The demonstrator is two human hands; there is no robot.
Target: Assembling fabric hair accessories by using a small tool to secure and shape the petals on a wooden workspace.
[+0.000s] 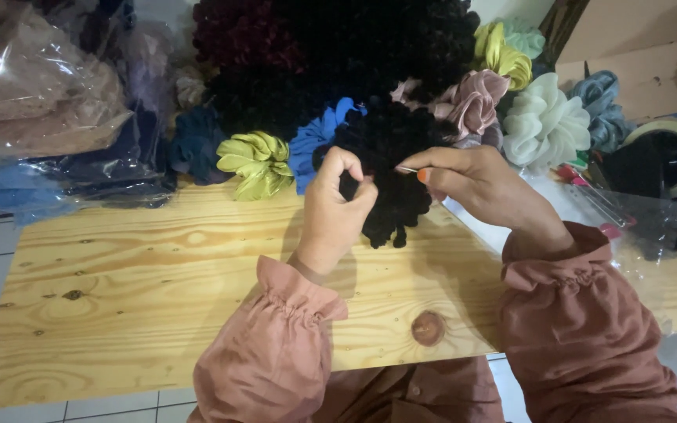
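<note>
Light: dim, soft, from above | Shadows: faint on wooden board (119,290) | Glare: on plastic bags (33,86) | Blur: slight at edges

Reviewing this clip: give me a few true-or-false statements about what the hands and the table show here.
1. Both hands hold a black scrunchie. True.
2. The right hand pinches a thin needle. True.
3. The table is glass. False: it is pale wood.
4. The sleeves are blue. False: they are dusty pink.
5. A yellow-green scrunchie lies left of the left hand. True.
</note>
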